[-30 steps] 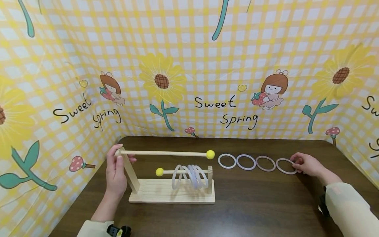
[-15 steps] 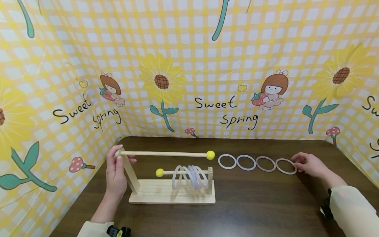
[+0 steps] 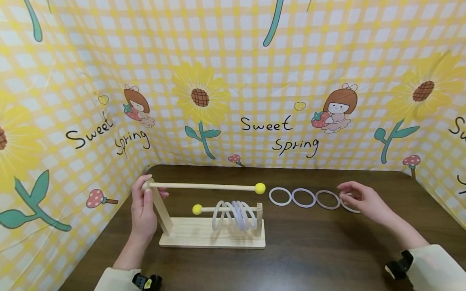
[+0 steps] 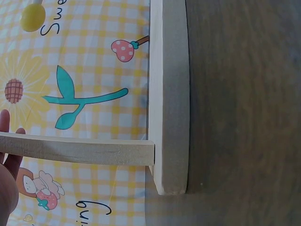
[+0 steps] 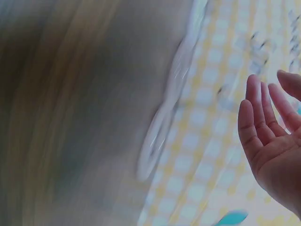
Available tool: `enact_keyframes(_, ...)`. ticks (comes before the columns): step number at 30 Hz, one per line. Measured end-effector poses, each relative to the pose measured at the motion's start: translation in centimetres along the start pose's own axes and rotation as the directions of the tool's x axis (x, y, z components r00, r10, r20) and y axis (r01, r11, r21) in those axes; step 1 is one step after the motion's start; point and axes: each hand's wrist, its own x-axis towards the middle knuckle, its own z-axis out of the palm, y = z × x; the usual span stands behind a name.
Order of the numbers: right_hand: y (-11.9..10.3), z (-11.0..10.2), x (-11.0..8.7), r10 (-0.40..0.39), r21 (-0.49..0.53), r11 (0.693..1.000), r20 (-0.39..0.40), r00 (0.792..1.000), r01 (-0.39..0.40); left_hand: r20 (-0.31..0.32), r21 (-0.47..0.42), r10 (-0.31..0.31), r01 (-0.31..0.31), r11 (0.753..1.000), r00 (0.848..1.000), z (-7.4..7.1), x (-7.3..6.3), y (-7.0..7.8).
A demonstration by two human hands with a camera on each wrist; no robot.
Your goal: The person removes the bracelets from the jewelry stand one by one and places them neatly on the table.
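A wooden stand (image 3: 189, 239) has two horizontal rods, each tipped with a yellow ball. Its tall left post (image 4: 84, 150) is gripped near the top by my left hand (image 3: 143, 214), the thumb in front and fingers behind. Several translucent rings (image 3: 238, 218) hang on the lower rod (image 3: 207, 209); the upper rod (image 3: 204, 186) carries none. To the right, several pale rings (image 3: 280, 205) lie flat in a row. My right hand (image 3: 369, 206) hovers over the rightmost ring (image 3: 350, 210), partly hiding it. In the right wrist view its fingers are extended and hold nothing.
The stand and rings are on a dark brown table (image 3: 309, 258). A yellow checked cloth (image 3: 233, 81) printed with sunflowers rises behind and along both sides of the table. Black camera straps (image 3: 399, 264) circle the wrists.
My right hand has left the edge of the rightmost ring and moved up and left over it. My left hand keeps its grip on the post. The view has shifted slightly.
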Motion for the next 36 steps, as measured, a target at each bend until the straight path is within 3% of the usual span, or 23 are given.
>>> enact_keyframes(5, -3.0, 2.4, -0.2, -0.057, 0.116, 0.992, -0.017, 0.998, 0.059, 0.001, 0.011, -0.016, 0.016, 1.0, 1.0, 0.0, 0.0, 0.0)
enact_keyframes(12, -6.2, 5.8, -0.5, -0.187, 0.255, 0.95, 0.011, 0.982, 0.178, 0.008, 0.007, -0.039, 0.039, 0.999, 0.999, 0.0, -0.1, 0.0)
enact_keyframes(29, -11.7, 11.8, -1.5, -0.298, 0.474, 0.862, 0.192, 0.935, 0.178, 0.004, -0.009, -0.031, 0.031, 0.999, 1.0, -0.1, 0.0, 0.1)
enact_keyframes(36, -13.3, 14.0, -1.5, -0.306, 0.498, 0.855, 0.254, 0.917, 0.147, 0.003, 0.002, -0.036, 0.036, 0.999, 0.999, -0.1, -0.2, 0.1)
